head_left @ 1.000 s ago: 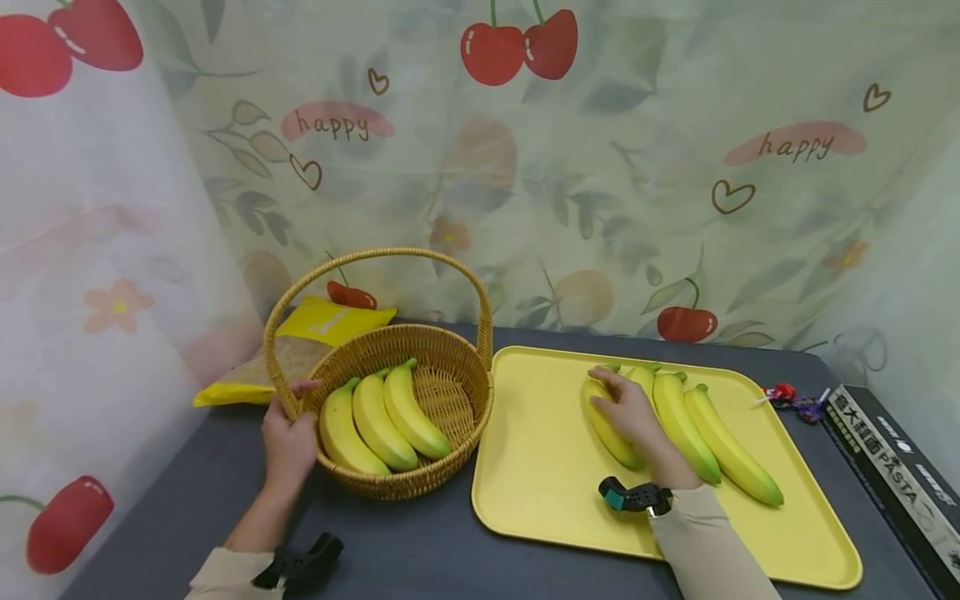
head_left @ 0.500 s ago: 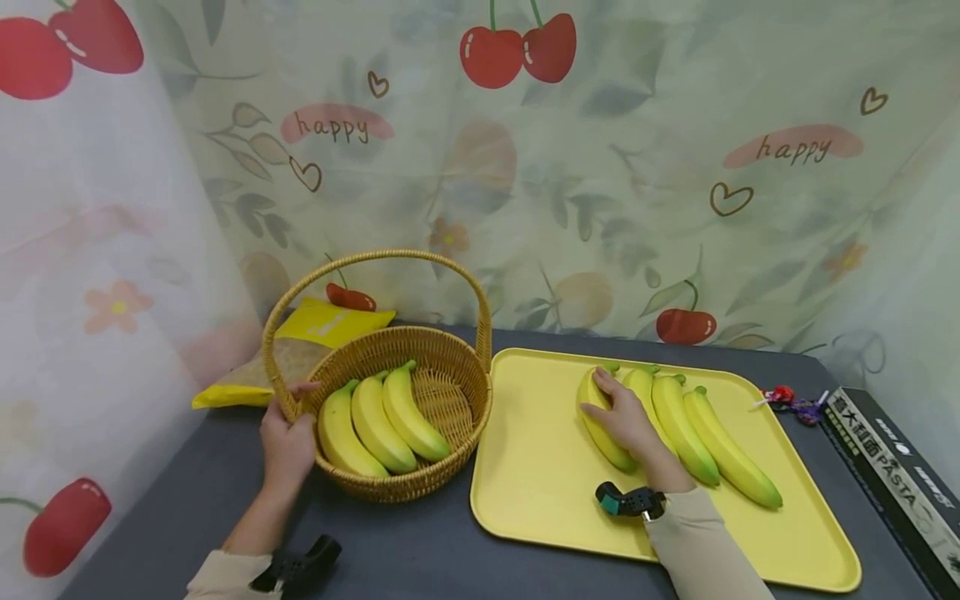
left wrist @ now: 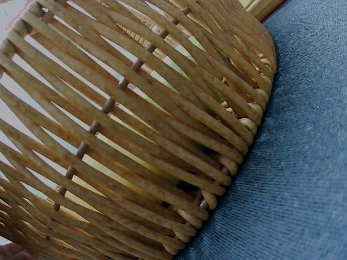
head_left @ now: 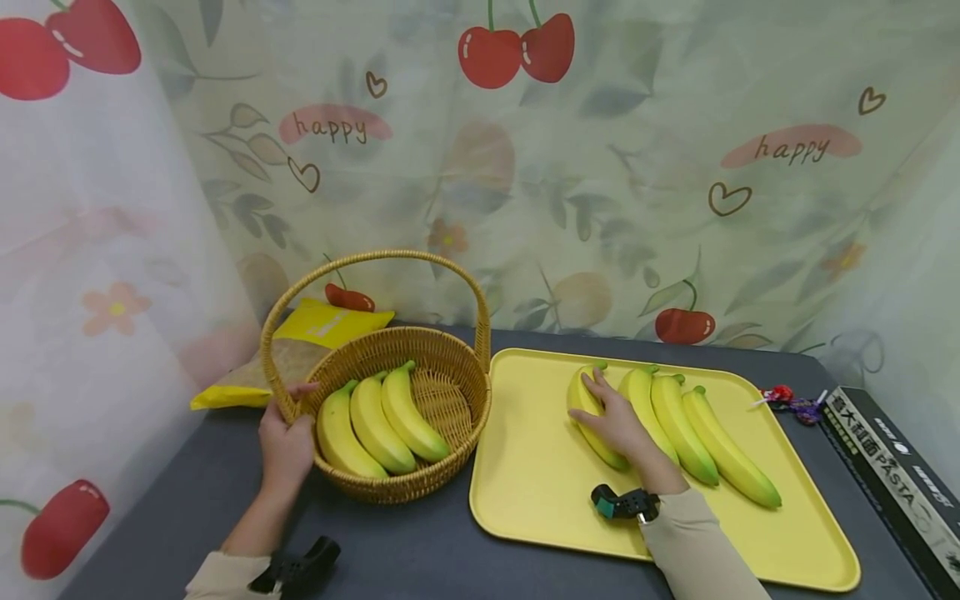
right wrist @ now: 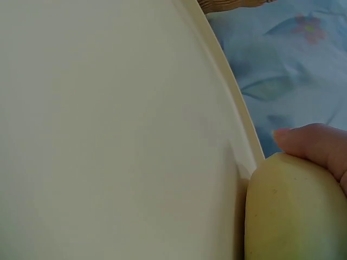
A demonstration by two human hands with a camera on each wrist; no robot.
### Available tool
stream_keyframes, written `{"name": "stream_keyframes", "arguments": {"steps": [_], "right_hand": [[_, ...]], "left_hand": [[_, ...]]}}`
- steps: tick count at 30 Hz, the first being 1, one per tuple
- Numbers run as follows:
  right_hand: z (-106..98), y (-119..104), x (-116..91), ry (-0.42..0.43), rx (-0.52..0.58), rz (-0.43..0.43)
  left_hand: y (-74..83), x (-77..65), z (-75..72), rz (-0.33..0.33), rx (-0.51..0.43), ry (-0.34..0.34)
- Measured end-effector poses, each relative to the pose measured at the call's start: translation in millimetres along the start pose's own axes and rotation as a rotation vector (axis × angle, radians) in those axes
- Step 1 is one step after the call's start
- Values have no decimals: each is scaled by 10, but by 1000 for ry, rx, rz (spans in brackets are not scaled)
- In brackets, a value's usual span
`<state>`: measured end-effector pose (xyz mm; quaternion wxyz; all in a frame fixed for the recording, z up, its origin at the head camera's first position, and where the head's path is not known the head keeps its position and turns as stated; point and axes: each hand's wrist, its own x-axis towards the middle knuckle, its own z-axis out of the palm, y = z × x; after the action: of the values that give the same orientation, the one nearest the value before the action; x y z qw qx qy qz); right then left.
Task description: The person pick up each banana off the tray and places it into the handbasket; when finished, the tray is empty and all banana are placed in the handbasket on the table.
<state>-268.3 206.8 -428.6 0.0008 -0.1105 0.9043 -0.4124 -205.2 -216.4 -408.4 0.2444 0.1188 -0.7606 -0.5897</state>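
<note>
My left hand [head_left: 287, 443] grips the wicker basket [head_left: 390, 492] at the left foot of its arched handle. Three bananas [head_left: 381, 427] lie side by side inside, and the left wrist view shows the basket's woven side close up. Over the yellow tray [head_left: 536, 508], my right hand [head_left: 621, 423] holds a banana [head_left: 582, 392], fingers on its far side and thumb on its near left. In the right wrist view a fingertip curls over the end of that banana [right wrist: 295, 216]. To its right, three more bananas [head_left: 684, 427] rest on the tray.
Behind the basket's left side lies a yellow bag [head_left: 333, 323]. At the right, wrapped lollipops [head_left: 797, 403] sit beside a black pasta box [head_left: 892, 483]. A printed curtain [head_left: 525, 208] hangs along the back and sides of the dark grey table [head_left: 405, 554].
My right hand has shifted left with the banana, and a gap has opened between it and the other bananas on the tray. My left hand stays on the basket.
</note>
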Motion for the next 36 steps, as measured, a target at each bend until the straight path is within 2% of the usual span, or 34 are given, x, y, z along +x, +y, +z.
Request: {"name": "stream_keyframes", "arguments": {"steps": [16,25,36], "right_hand": [[-21,-9,-27,33,-84,-32],[-68,-60,-38,38,-65,-9],[-128,-182,-44,51,-9,-32]], "left_hand": [[39,-7,22,-1,8,5],[28,-4,22,2,1,5],[25,-12,1,-2,2,3]]}}
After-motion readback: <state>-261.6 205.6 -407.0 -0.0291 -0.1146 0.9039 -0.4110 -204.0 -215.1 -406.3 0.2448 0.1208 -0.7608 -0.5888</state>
